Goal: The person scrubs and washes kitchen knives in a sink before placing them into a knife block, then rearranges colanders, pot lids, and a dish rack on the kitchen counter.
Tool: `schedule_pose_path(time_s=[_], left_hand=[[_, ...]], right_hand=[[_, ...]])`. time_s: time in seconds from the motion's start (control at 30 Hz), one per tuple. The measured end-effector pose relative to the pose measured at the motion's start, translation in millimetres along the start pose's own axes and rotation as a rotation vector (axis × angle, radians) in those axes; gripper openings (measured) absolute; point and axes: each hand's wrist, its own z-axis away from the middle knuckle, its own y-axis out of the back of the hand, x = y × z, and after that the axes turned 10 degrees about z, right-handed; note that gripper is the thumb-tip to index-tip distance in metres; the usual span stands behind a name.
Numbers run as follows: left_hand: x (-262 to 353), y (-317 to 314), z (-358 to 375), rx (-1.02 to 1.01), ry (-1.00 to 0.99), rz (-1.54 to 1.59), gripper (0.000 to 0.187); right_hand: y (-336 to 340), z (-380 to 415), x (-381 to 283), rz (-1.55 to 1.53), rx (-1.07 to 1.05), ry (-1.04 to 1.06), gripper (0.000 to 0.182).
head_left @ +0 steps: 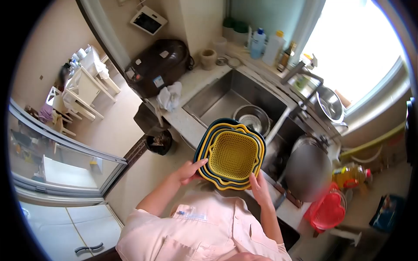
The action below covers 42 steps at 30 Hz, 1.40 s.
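Note:
Both of my hands hold a nested stack of yellow and dark green colander baskets (234,155) over the front edge of the sink. My left hand (190,170) grips the stack's lower left side, thumb on the rim. My right hand (260,189) is at its lower right corner, fingers against the rim. The undersides of the baskets and some of my fingers are hidden. The innermost basket is yellow, with small holes, and nothing lies in it. Behind the stack, a metal bowl (252,118) stands in the steel sink basin (222,92).
A faucet (300,71) rises behind the sink, near bottles (273,48). At the right are a blurred metal lid or pan (308,172), a red basket (328,211) and an oil bottle (349,175). A dark brown appliance (161,65) and a white bag (170,96) are at the left.

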Motion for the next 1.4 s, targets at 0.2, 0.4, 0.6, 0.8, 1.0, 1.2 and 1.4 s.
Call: schedule_pose_path(time_s=[0.2, 0.4, 0.6, 0.8, 1.0, 1.2, 1.4], left_hand=[[80, 75, -45, 0.071, 0.079, -0.010, 0.036], [107, 58, -89, -0.148, 0.121, -0.151, 0.032], [80, -33, -128, -0.344, 0.278, -0.158, 0.033], [39, -180, -167, -0.556, 0.387, -0.406, 0.038], [-55, -315, -208, -0.585, 0.447, -0.464, 0.040], [-124, -360, -251, -0.397, 0.349, -0.525, 0.073], [-112, -339, -215, -0.557, -0.076, -0.614, 0.081]], right_hand=[[-69, -85, -35, -0.050, -0.070, -0.082, 0.036], [-75, -96, -27, 0.070, 0.230, -0.005, 0.054], [4, -49, -2, -0.234, 0.501, -0.221, 0.051], [62, 19, 30, -0.088, 1.010, -0.253, 0.045], [68, 83, 68, -0.135, 1.125, -0.326, 0.038], [64, 150, 127, -0.235, 1.147, -0.494, 0.037], [58, 195, 148, -0.191, 1.381, -0.443, 0.031]])
